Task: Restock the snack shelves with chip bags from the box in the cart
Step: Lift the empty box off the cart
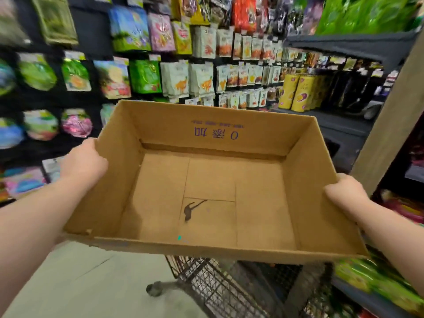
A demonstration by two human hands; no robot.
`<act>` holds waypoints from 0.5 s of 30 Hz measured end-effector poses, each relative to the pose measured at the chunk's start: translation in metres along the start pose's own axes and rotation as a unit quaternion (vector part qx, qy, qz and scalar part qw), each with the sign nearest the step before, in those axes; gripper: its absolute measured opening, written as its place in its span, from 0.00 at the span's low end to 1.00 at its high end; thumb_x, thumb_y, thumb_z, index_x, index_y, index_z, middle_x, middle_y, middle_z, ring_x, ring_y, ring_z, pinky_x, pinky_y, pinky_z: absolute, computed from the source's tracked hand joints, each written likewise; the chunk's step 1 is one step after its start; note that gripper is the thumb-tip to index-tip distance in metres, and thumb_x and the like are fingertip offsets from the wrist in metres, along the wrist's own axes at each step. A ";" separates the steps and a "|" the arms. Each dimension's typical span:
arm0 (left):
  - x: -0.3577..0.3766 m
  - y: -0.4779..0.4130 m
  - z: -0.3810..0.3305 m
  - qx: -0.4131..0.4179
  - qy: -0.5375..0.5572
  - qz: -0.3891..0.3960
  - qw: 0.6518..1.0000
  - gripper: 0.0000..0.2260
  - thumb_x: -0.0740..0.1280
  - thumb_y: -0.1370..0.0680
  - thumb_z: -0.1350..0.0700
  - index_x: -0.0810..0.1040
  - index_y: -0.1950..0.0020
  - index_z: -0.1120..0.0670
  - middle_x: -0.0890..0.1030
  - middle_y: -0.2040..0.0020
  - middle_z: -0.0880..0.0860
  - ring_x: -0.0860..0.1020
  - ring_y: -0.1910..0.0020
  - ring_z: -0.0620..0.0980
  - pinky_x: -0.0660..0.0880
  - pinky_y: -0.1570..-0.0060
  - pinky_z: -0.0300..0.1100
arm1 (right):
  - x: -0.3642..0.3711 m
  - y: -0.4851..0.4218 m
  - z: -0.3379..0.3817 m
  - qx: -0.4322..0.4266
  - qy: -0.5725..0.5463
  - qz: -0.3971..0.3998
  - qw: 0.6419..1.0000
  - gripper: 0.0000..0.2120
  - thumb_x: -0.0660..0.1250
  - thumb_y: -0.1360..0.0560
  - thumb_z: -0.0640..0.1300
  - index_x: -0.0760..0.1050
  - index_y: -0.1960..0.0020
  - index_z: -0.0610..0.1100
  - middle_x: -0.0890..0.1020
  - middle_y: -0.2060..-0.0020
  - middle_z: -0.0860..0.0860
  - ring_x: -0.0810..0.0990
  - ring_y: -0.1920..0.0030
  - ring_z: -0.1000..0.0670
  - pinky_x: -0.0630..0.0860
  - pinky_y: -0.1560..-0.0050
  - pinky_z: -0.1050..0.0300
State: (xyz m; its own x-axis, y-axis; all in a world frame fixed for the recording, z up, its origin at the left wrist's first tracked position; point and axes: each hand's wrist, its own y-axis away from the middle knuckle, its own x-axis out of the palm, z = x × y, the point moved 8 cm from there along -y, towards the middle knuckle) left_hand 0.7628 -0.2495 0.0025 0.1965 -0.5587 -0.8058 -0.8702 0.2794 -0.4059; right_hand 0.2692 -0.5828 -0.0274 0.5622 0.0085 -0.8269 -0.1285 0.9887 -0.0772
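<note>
The box [206, 180] is brown cardboard, open on top, with nothing inside — just a dark smear on its flat floor. The left hand [83, 160] and right hand [344, 193] grip its side walls, fingers wrapped around the edges, above the wire cart [218, 288].

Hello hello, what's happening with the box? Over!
Left hand and right hand grip opposite sides of the cardboard box. Box empty, held above the cart. Nothing in the way.
</note>
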 end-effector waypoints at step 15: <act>-0.162 0.037 0.296 -0.214 -0.054 -0.072 0.973 0.22 0.61 0.29 0.63 0.71 0.35 0.54 0.78 0.46 0.65 0.77 0.48 0.66 0.71 0.57 0.51 | 0.129 0.109 0.255 -0.189 -0.020 0.098 0.977 0.14 0.62 0.27 0.36 0.75 0.43 0.36 0.79 0.46 0.34 0.77 0.45 0.34 0.75 0.44 0.45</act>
State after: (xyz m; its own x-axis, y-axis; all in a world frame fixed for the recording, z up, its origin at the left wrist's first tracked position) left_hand 0.8323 0.0824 -0.0094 0.3575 -0.4756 -0.8038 -0.9336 -0.1605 -0.3203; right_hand 0.5360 -0.4362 -0.0003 0.5265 0.2045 -0.8252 -0.5252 0.8415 -0.1266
